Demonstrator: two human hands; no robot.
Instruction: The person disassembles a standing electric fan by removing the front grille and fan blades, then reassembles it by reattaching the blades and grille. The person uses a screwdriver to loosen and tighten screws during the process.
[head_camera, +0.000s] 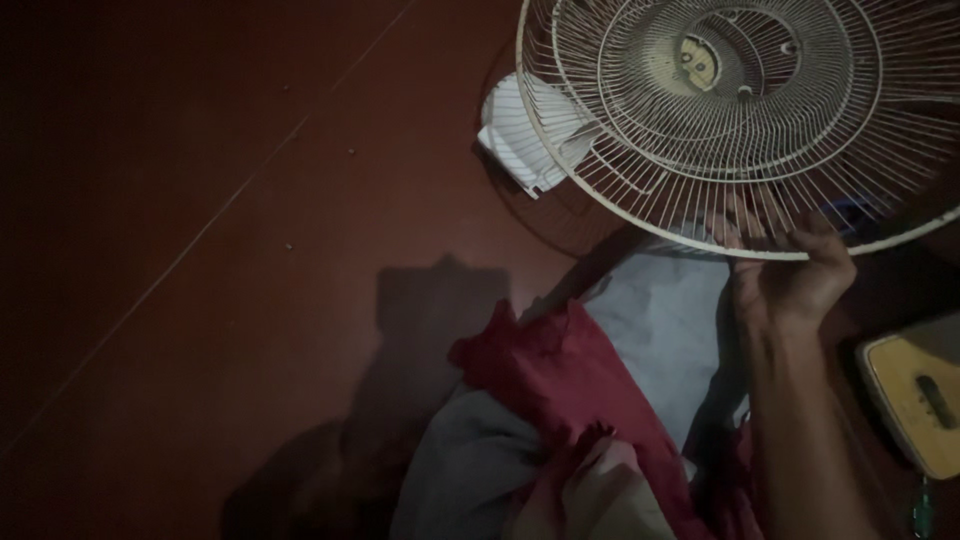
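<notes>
A round cream hub plate (695, 62) sits at the centre of the wire fan guard (740, 110), pale yellow with a small dark mark on it; nothing on it can be read in this dim light. Low at the right edge of the view lies a yellowish fan base (915, 405) with a dark oblong switch on top, and a small green piece just below it.

The right hand (790, 275) grips the lower rim of the fan guard, fingers curled up and through the white wires, thumb on the near side, so the hand is closed firmly around the rim. The guard is held tilted above the dark red floor (230, 250), filling the upper right corner of the view. Behind its left edge shows a white ribbed plastic part (520, 135), partly hidden by the wires.

The left hand (610, 490) is near the bottom edge, wrapped in a red cloth (560, 370); how far it is closed cannot be told. Grey fabric (660, 320) lies beneath the cloth.
</notes>
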